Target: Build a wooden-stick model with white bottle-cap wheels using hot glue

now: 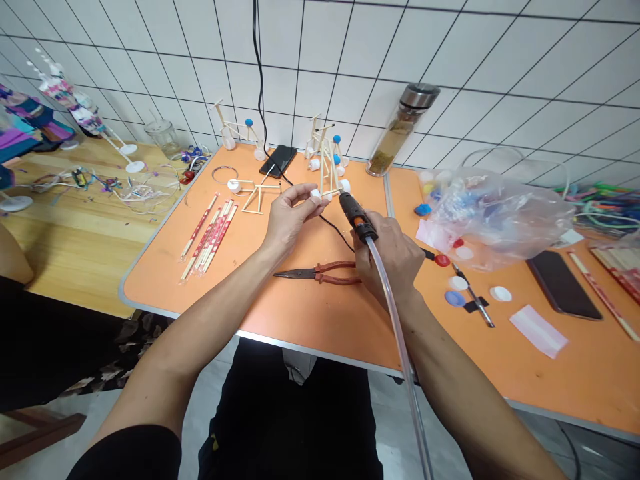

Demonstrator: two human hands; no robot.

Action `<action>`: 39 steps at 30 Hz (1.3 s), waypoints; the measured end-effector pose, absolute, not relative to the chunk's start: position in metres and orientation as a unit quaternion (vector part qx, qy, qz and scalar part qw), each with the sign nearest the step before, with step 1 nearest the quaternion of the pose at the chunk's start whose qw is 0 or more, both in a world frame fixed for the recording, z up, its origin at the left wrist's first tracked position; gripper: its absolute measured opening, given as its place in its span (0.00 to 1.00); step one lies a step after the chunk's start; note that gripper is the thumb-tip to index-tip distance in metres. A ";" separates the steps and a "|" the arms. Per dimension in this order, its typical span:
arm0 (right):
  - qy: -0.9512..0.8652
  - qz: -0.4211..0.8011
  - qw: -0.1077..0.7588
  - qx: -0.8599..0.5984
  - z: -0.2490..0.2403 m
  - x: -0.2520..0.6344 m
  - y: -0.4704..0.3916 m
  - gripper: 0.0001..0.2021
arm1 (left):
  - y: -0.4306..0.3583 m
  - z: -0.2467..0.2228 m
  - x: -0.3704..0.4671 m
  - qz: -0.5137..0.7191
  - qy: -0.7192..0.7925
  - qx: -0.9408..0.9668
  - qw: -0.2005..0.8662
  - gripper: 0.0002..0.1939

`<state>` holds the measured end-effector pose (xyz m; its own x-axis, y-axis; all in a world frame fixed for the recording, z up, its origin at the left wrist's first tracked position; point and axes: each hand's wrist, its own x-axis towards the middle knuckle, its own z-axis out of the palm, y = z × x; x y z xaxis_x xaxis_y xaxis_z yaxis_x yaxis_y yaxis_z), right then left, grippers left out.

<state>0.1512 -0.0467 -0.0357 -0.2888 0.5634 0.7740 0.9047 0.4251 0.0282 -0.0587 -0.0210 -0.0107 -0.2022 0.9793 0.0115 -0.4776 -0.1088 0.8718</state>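
My left hand (pixel 290 217) pinches a small white cap (pixel 315 195) near the middle of the orange table (pixel 300 313). In my right hand (pixel 390 257) is a black glue gun (pixel 356 215) with a clear glue stick trailing from its rear. The gun's nozzle is close to the cap, by a stick frame (pixel 327 160) with white wheels. Whether nozzle and cap touch is too small to tell. Red-handled pliers (pixel 320 273) lie below my hands, pointing left. Another stick frame (pixel 257 191) rests left of my left hand.
Wrapped chopsticks (pixel 213 237) lie at the left. Behind stand a phone (pixel 280 161), another stick model (pixel 240 130) and a glass bottle (pixel 400 133). To the right are a plastic bag (pixel 500 213), loose caps (pixel 455 298) and a second phone (pixel 565 283). A person's arm (pixel 13 253) shows far left.
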 end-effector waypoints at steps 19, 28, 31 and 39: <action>-0.763 -0.234 0.367 -0.478 -0.040 0.153 -0.047 0.20 | -0.018 -0.018 -0.062 0.685 0.339 0.345 0.545 0.15; -0.770 -0.190 0.380 -0.477 -0.036 0.152 -0.047 0.21 | -0.018 -0.018 -0.061 0.680 0.352 0.344 0.544 0.16; -0.771 -0.187 0.391 -0.466 -0.039 0.152 -0.047 0.21 | -0.018 -0.017 -0.061 0.683 0.344 0.347 0.543 0.16; -0.770 -0.214 0.375 -0.470 -0.044 0.152 -0.046 0.19 | -0.018 -0.018 -0.061 0.687 0.335 0.348 0.543 0.14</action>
